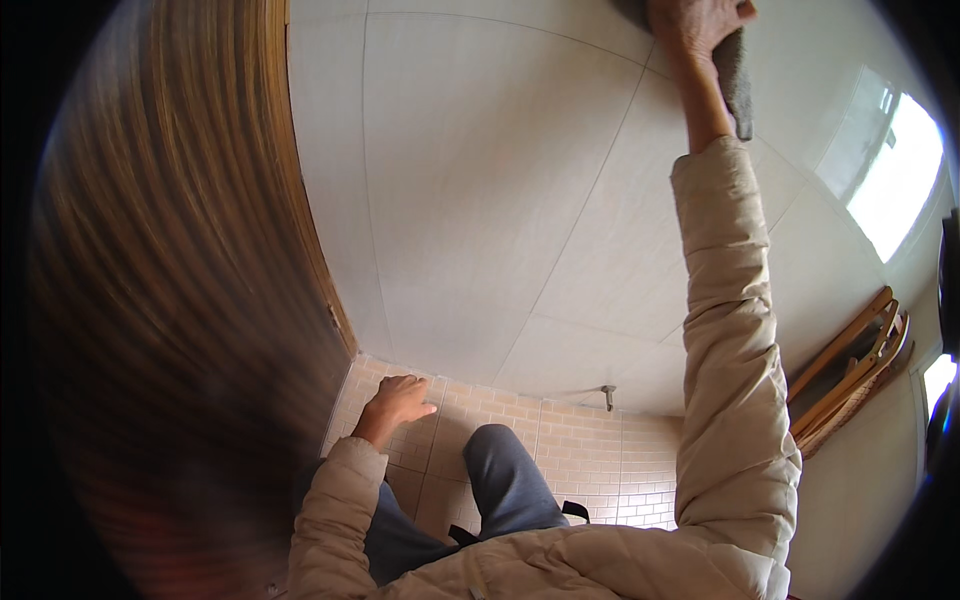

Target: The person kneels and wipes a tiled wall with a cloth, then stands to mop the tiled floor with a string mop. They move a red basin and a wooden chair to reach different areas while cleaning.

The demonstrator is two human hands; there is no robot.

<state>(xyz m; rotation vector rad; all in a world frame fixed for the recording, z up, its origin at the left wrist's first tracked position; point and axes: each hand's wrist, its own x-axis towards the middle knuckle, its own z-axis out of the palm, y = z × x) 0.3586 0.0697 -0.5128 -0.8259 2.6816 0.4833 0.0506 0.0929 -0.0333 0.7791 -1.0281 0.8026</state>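
High up at the top right, my right hand (694, 30) presses a grey cloth (733, 79) against the large pale wall tiles (480, 172). Part of the cloth hangs below the wrist, and the top of the hand nears the picture's rim. My left hand (401, 399) is held low in front of my left leg, its fingers slightly apart and nothing visible in it. It appears above the tiled floor, apart from the wall.
A dark wood-grained panel (195, 247) with a lighter edge strip rises close on my left. A small metal fitting (608, 397) juts from the lower wall. Folded wooden-framed furniture (855, 375) leans at the right. Brick-patterned tiles cover the floor (577, 450).
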